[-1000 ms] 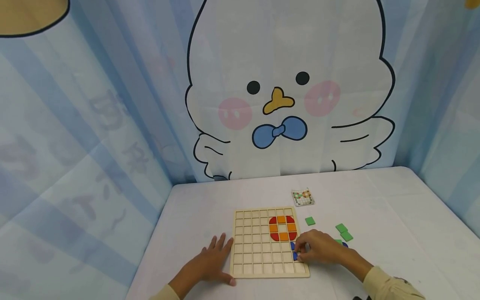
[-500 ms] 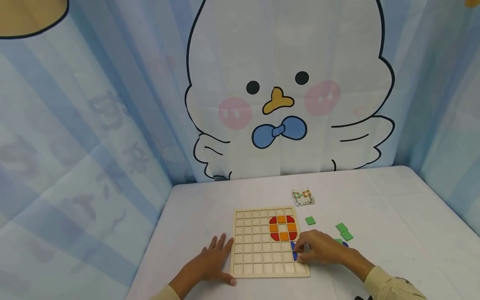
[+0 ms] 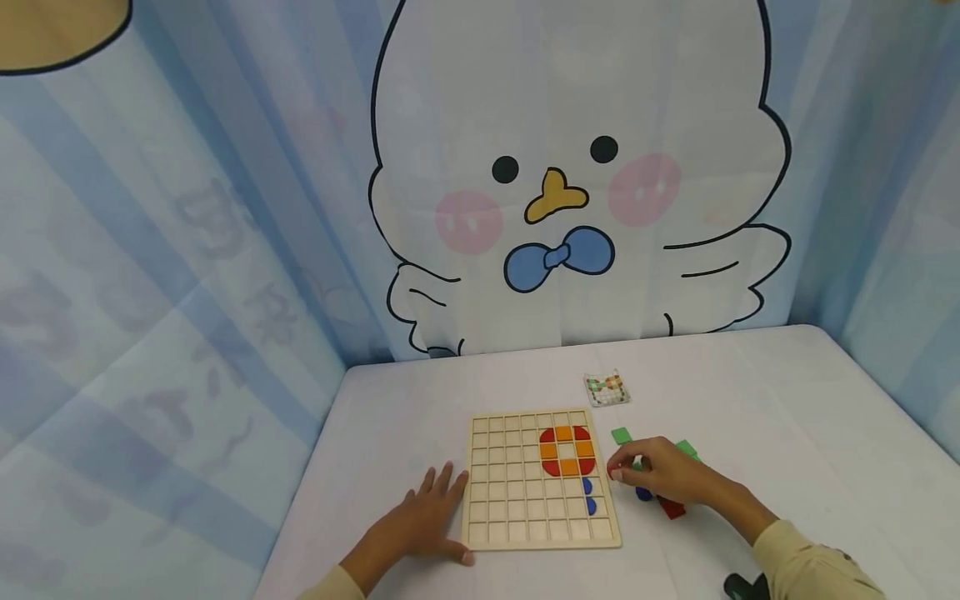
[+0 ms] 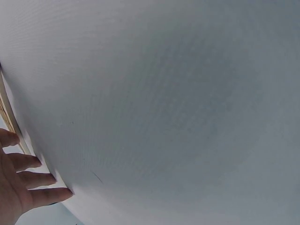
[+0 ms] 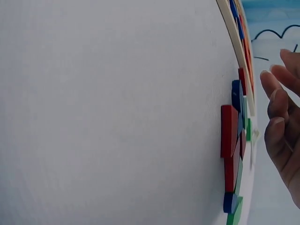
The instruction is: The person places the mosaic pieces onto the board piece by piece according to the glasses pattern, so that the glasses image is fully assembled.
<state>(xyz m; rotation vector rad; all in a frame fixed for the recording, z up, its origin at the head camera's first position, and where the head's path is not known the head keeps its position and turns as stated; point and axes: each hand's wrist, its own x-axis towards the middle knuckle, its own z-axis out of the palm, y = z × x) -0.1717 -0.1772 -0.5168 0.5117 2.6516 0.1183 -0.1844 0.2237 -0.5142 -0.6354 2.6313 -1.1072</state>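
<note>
My right hand [image 3: 656,467] hovers just right of the board, fingers loosely curled and nothing visible between them. In the right wrist view this hand [image 5: 286,112] hangs above the loose pieces. A red piece [image 3: 610,472] lies by the board's right edge, at the fingertips in the head view. My left hand [image 3: 427,517] rests with fingers spread against the left edge of the wooden grid board [image 3: 517,546]. In its cells sit a ring of red and orange pieces [image 3: 569,467] and two blue half-round pieces [image 3: 592,506].
Under and around the right hand lie red blocks [image 5: 228,131], a blue piece [image 3: 643,493] and green tiles [image 3: 687,450]. One green tile [image 3: 621,435] lies near the board's upper right. A small pattern card [image 3: 606,389] is behind the board. Something dark [image 3: 738,586] shows by the right sleeve.
My right hand has left the blue pieces on the board and moved right and slightly away from me, uncovering them and a red block. The left hand stays put.
</note>
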